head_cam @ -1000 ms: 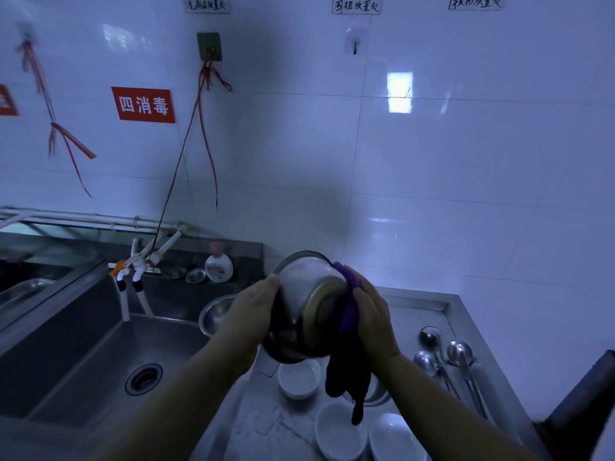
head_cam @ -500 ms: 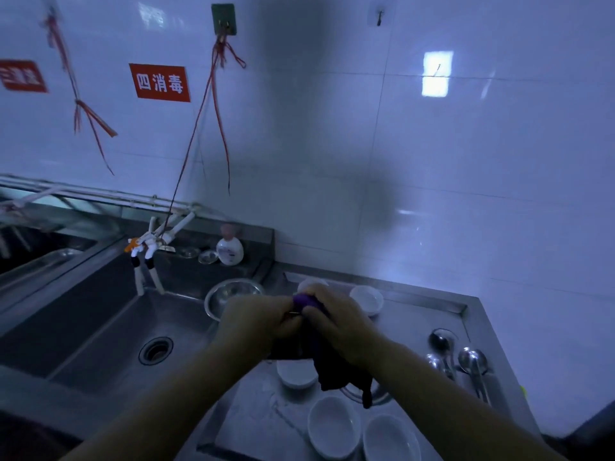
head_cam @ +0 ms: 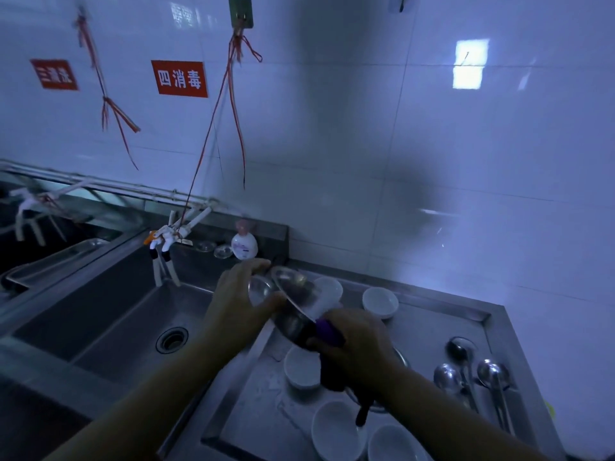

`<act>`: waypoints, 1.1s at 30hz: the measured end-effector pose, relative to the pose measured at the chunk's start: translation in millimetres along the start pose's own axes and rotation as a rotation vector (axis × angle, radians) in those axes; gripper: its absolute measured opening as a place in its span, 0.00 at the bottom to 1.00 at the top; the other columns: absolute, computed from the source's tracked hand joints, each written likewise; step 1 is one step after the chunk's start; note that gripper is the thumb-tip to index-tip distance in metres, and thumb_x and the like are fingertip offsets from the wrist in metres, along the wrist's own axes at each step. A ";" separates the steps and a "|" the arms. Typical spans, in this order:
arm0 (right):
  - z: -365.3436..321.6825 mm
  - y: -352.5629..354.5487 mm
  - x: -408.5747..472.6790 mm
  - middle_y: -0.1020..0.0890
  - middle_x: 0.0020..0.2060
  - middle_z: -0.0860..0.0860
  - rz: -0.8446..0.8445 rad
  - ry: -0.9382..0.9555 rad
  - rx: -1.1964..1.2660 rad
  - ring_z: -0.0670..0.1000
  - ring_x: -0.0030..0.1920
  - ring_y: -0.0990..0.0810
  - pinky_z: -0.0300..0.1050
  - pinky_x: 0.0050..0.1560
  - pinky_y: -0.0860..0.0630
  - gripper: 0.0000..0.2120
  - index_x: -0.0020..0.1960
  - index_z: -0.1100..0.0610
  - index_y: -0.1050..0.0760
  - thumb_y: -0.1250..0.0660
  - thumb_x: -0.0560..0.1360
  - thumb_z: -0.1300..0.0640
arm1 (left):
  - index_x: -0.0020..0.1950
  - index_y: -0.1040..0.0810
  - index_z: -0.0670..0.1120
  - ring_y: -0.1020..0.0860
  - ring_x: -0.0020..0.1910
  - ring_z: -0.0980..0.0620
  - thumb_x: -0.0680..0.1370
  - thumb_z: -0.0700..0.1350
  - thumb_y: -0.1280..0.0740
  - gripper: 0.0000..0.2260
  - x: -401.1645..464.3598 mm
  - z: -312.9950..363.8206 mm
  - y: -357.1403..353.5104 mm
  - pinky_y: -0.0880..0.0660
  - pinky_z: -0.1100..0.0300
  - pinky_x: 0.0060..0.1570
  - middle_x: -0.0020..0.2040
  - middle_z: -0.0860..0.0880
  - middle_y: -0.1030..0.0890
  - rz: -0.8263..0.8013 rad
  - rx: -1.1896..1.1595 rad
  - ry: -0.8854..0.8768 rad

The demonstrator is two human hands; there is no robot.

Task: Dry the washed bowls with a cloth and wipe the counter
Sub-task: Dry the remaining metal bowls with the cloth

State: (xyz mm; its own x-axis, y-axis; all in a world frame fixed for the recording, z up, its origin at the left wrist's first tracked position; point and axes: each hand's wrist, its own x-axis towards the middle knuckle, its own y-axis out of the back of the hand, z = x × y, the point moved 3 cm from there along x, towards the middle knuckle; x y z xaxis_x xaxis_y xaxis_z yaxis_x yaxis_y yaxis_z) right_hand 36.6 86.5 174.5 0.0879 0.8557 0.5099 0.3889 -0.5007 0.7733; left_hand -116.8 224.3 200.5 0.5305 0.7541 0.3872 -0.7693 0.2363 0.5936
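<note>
Steel bowl mid-dry, held tilted over the tabletop

Round stainless-steel bowl (head_cam: 293, 304) is in the air between sink basin (head_cam: 133, 314) and steel tabletop (head_cam: 432, 331), tilted, opening partly toward camera. Left hand (head_cam: 243, 294) grips its far rim, likely to brace it. Right hand (head_cam: 356, 344) clutches a dark purple cloth (head_cam: 327, 334) against the near lower wall; the tail hangs down. Judgement: outside being wiped, tilt exposes that wall. Small white bowls (head_cam: 336, 430) sit below and behind, apparently still to dry. Steel ladles (head_cam: 492, 374) lie at right. Counter wipe not started.
</note>
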 end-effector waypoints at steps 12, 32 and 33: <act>-16.6 -20.6 -3.0 0.20 0.30 0.48 0.348 0.357 -0.417 0.46 0.30 0.24 0.40 0.33 0.29 0.09 0.38 0.53 0.21 0.31 0.75 0.51 | 0.45 0.27 0.36 0.22 0.33 0.52 0.77 0.36 0.40 0.04 -25.3 16.7 -49.7 0.26 0.62 0.28 0.39 0.44 0.24 -0.181 -0.545 0.633; -1.1 -22.6 11.1 0.20 0.31 0.50 0.277 0.549 -0.505 0.49 0.30 0.25 0.43 0.31 0.30 0.09 0.37 0.55 0.21 0.33 0.75 0.56 | 0.44 0.30 0.54 0.20 0.29 0.52 0.71 0.30 0.34 0.18 -19.2 26.7 -36.0 0.27 0.66 0.23 0.41 0.45 0.21 0.036 -0.464 0.462; 0.3 -25.3 9.6 0.20 0.31 0.50 0.255 0.558 -0.501 0.49 0.30 0.24 0.43 0.31 0.30 0.09 0.38 0.55 0.21 0.34 0.76 0.56 | 0.45 0.29 0.52 0.20 0.27 0.52 0.71 0.29 0.35 0.17 -18.3 23.4 -34.1 0.26 0.64 0.22 0.40 0.44 0.20 0.001 -0.455 0.463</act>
State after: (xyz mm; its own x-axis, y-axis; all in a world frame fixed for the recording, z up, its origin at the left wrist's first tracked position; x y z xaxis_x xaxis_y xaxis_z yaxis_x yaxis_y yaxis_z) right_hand 27.8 107.4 159.7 -0.4055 0.5813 0.7055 -0.0525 -0.7853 0.6169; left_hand -92.0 188.1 189.6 0.3993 0.9166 -0.0173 -0.8976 0.3947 0.1962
